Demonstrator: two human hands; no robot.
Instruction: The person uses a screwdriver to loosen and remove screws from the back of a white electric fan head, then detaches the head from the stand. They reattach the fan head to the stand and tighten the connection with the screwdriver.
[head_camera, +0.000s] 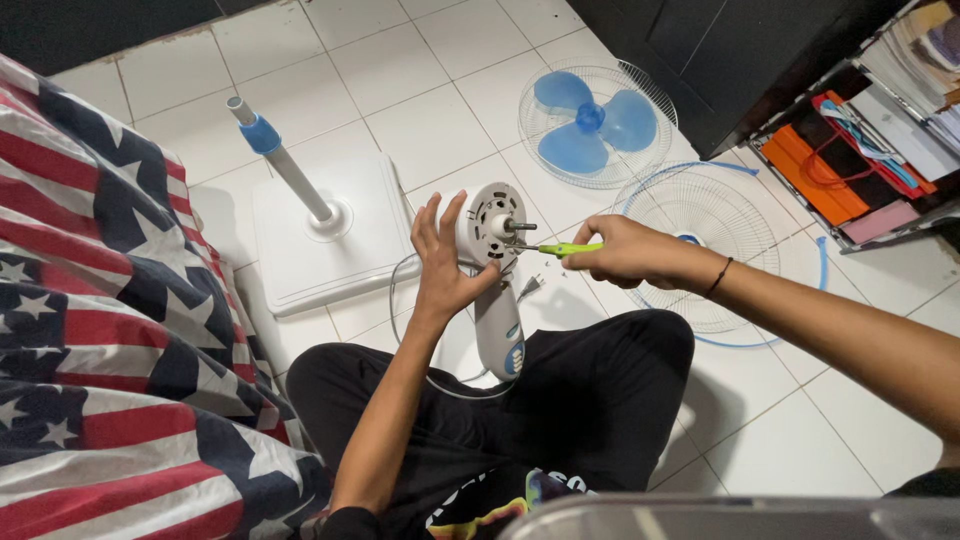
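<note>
White plastic fan motor housing, round-faced with a metal shaft projecting from its centre, stands upright on its white neck between the person's knees, above the black trousers. Left hand braces the housing from the side, palm against its rim, fingers spread and raised, thumb pressed to the lower front edge. Right hand is closed around the lime-green handle of a screwdriver, whose metal tip meets the face of the housing just below the shaft. A white power cord loops over the floor beneath the housing, its plug lying just beside the neck.

On the white tiled floor beyond: a white square fan base with a white upright pole and blue collar, left of the housing; a round wire fan guard holding a blue three-bladed propeller, behind it; and a second round wire guard with a blue rim, partly under the right forearm. A red, white and blue striped and starred fabric covers the left edge. A dark shelf unit holding papers and coloured folders stands at upper right.
</note>
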